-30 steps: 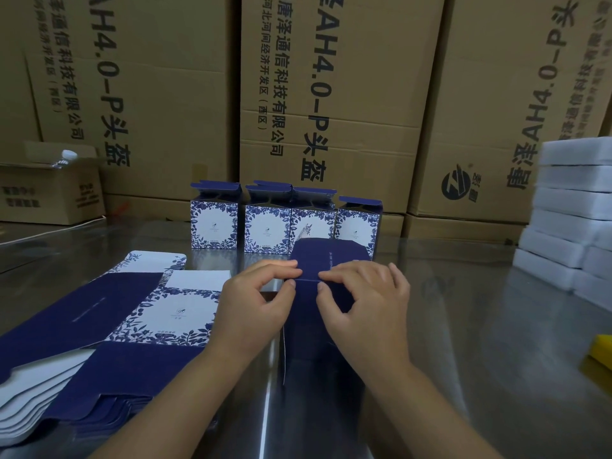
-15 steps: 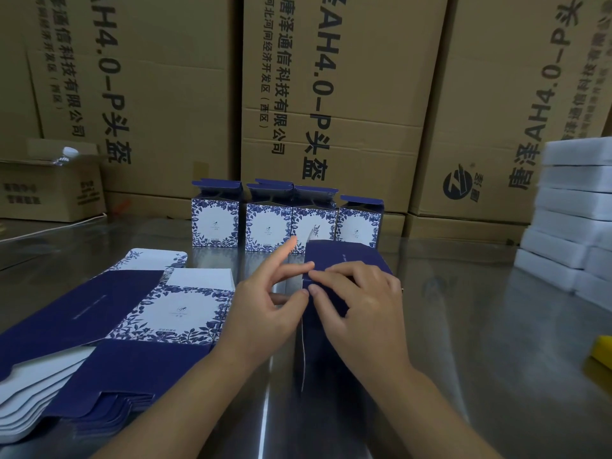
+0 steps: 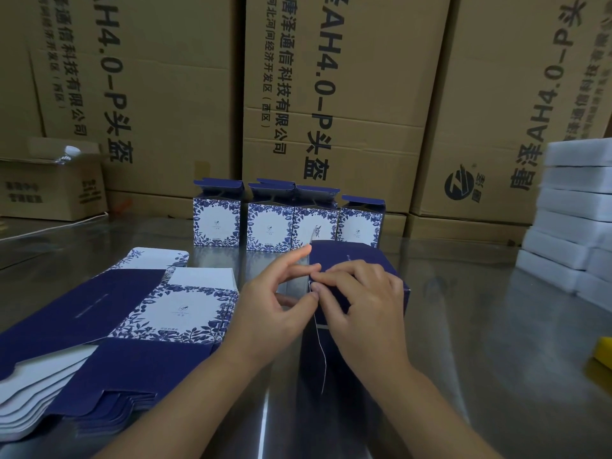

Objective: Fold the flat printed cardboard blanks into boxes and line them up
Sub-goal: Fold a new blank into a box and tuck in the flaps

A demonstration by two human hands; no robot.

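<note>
A navy cardboard box stands half-formed in front of me on the steel table. My right hand lies over its top panel, fingers pressing down at the left edge. My left hand pinches that same edge from the left, index finger stretched out. A stack of flat blue-and-white printed blanks lies to the left. Behind the hands, several folded boxes with floral fronts stand in a row, top flaps open.
Large brown shipping cartons form a wall behind the table. A small open carton sits at far left. White foam blocks are stacked at right, and a yellow object shows at the right edge.
The box in my hands has turned and shifted right. My left index finger has lifted and stretched out, while my right fingers moved onto the box's left edge.
</note>
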